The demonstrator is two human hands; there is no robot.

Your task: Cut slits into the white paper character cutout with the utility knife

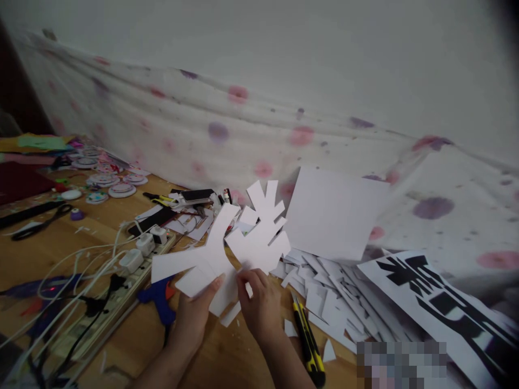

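Chargers are plugged into a power strip at the lower left of the frame, beside a blue glue gun. Below centre, a white cutout is clamped along its lower edge by the left hand and pinched by the right hand. Farther right, a yellow-and-black utility knife is laid beside white scraps.

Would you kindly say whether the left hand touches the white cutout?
Touching; the head view shows the left hand with its thumb on the white cutout.
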